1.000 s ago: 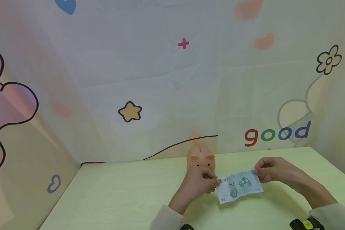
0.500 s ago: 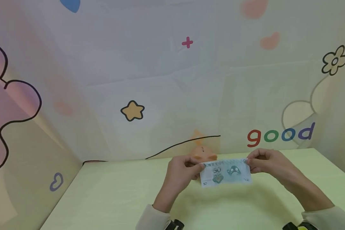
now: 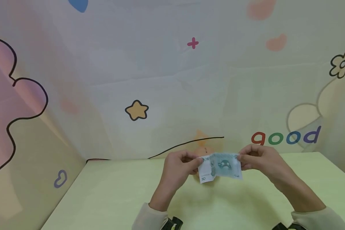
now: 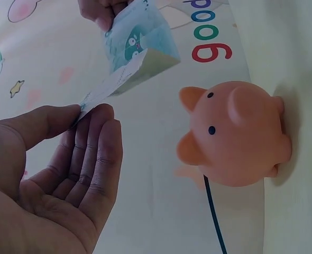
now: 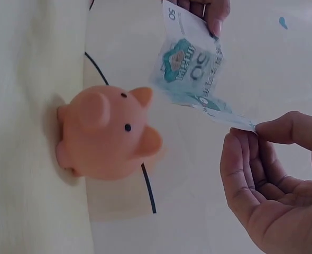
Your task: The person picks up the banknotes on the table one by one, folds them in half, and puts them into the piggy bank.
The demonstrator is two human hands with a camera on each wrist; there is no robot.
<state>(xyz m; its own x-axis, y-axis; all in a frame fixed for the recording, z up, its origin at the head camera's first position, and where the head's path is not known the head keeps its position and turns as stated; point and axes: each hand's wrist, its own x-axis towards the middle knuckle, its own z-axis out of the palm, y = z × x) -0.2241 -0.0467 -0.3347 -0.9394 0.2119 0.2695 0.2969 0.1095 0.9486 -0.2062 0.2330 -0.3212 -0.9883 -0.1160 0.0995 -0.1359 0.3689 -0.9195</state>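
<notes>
A play banknote (image 3: 225,165) printed with 50 and a cartoon face is stretched between my two hands, with a fold bent across it. My left hand (image 3: 175,169) pinches its left upper corner between thumb and fingertips. At the opposite corner, the thumb and fingers of my right hand (image 3: 267,163) pinch the note. Behind the note, a salmon-pink piggy bank (image 3: 204,150) is mostly hidden in the head view; a dark slit shows on its top. Both wrist views show the piggy bank (image 4: 240,137) standing on its feet, below the raised note.
A pale yellow-green table (image 3: 109,195) lies under the hands. Behind it hangs a printed backdrop (image 3: 161,64) with a star, hearts and the word good. Its left side panel (image 3: 31,159) borders the table.
Both hands have risen and shifted left with the banknote, so it now overlaps the piggy bank. The hands have come closer together, and the note has gone from flat to bent at a fold.
</notes>
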